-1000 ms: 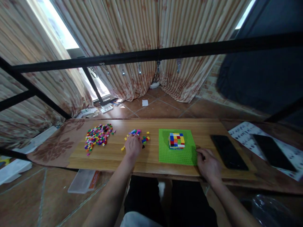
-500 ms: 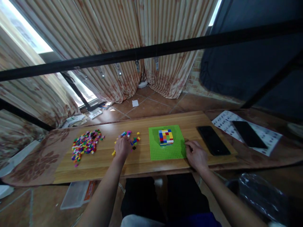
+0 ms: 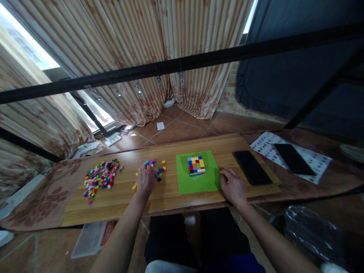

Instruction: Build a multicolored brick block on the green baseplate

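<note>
My left hand (image 3: 146,179) lies palm down on the wooden board, its fingertips among a small scatter of coloured bricks (image 3: 159,170); the fingers are bent and hidden from me. My right hand (image 3: 231,184) rests curled at the right front corner of a green baseplate (image 3: 184,181), touching its edge. On that plate stands a square multicoloured brick block (image 3: 196,165). A bigger heap of mixed bricks (image 3: 100,179) sits further left.
A black phone (image 3: 251,167) lies right of the baseplate, and a second phone (image 3: 294,159) rests on a printed sheet (image 3: 264,144). A black metal bar (image 3: 182,62) crosses above. A clear plastic box (image 3: 90,239) is on the tiled floor below.
The view has swung slightly, shifting everything left in frame. Both hands stay in place on the board: left at the small scatter, right at the baseplate corner.
</note>
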The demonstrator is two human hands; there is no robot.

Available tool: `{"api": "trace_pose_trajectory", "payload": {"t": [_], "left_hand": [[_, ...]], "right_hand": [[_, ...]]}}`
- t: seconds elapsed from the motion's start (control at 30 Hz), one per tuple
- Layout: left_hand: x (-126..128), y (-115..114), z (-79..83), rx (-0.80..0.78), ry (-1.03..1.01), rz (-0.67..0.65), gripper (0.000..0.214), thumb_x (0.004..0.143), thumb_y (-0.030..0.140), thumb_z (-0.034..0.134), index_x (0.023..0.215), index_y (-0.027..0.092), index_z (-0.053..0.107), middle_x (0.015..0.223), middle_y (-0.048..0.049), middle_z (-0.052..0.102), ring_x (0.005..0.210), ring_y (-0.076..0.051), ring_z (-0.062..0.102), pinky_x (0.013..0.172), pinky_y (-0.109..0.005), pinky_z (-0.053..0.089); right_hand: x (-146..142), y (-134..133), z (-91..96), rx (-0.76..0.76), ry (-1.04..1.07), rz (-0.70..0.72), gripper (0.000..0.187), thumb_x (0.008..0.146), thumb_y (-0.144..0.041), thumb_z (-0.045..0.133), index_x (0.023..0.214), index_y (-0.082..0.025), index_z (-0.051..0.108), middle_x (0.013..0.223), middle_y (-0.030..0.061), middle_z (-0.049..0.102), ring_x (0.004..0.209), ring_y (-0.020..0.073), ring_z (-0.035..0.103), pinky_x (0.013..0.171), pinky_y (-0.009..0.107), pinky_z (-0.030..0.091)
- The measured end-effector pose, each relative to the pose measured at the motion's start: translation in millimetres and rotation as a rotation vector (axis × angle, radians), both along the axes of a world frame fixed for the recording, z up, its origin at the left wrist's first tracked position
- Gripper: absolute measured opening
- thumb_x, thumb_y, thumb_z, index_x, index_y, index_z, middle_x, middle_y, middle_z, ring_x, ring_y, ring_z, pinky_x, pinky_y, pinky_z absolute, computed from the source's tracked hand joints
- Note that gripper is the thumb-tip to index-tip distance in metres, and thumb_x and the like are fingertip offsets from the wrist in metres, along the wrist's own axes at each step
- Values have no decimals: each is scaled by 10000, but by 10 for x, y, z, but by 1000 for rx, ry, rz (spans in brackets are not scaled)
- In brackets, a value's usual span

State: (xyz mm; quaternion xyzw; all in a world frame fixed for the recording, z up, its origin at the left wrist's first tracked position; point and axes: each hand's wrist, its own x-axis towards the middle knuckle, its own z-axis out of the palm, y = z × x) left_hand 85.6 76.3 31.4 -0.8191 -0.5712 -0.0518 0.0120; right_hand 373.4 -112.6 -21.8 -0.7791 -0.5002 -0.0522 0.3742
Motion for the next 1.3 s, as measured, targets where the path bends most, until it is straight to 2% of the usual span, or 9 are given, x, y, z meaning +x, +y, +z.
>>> {"api": "trace_pose_trajectory", "payload": {"t": [0.17, 0.3, 0.37, 0.43, 0.57, 0.7, 0.87, 1.07, 1.3], "left_hand": [[33, -74, 177, 15, -129, 48, 214, 907, 266, 399, 959, 177, 586, 930, -115, 648, 944, -250, 597, 774, -332, 429], [125, -293, 312, -91, -492, 68, 191, 873, 328, 456, 854, 186, 582, 713, -39, 614, 705, -196, 595, 643, -288, 405], [197, -481, 304, -217, -765, 7, 194, 842, 344, 483, 761, 186, 562, 641, -5, 567, 610, -150, 546, 586, -253, 384], [279, -709, 251, -427, -1043, -7, 220, 807, 385, 517, 720, 185, 544, 598, 26, 518, 529, -108, 485, 516, -222, 352], [419, -1145, 128, -794, -1284, 124, 300, 742, 467, 605, 738, 173, 547, 536, 68, 451, 416, -56, 375, 412, -189, 249], [484, -1363, 89, -935, -1395, 181, 369, 695, 502, 660, 744, 147, 569, 572, 51, 511, 407, -35, 381, 398, -182, 250], [568, -1420, 138, -1040, -1494, 242, 406, 665, 509, 709, 751, 136, 573, 580, 32, 534, 430, -38, 416, 399, -175, 265], [814, -1489, 231, -1143, -1513, 173, 396, 678, 506, 708, 724, 137, 574, 581, 28, 532, 433, -33, 416, 401, -169, 257], [1064, -1458, 305, -1166, -1521, 166, 394, 680, 511, 699, 700, 145, 555, 568, 40, 511, 433, -29, 402, 404, -165, 242]], "right_hand": [[6, 3, -5, -4, 8, 8, 227, 841, -202, 427, 873, -220, 651, 943, 60, 672, 846, 208, 627, 747, 325, 477], [13, 6, -12, 7, 10, 18, 225, 839, -204, 424, 872, -218, 647, 938, 63, 670, 853, 209, 624, 765, 331, 478], [11, 4, -15, 1, 13, 13, 222, 839, -208, 426, 870, -217, 646, 943, 64, 670, 850, 212, 624, 760, 333, 479], [3, -1, -15, -4, 20, 8, 222, 842, -212, 426, 877, -218, 646, 952, 63, 671, 855, 215, 625, 756, 334, 480], [-2, -9, -6, -4, 46, 16, 223, 854, -231, 429, 887, -212, 649, 969, 67, 671, 875, 220, 627, 769, 341, 483], [32, -17, 27, 13, 104, 26, 238, 870, -280, 437, 909, -203, 658, 970, 79, 672, 885, 235, 629, 786, 368, 486], [-106, -128, 233, 135, 271, 80, 267, 889, -349, 464, 986, -192, 657, 977, 93, 657, 905, 226, 618, 823, 379, 491], [-592, -330, 565, 51, 470, 420, 260, 882, -358, 555, 1105, -259, 645, 1018, 58, 654, 887, 184, 620, 807, 322, 508], [-556, -289, 588, 56, 540, 486, 179, 890, -353, 555, 958, -265, 696, 954, 30, 687, 914, 186, 638, 831, 315, 503]]}}
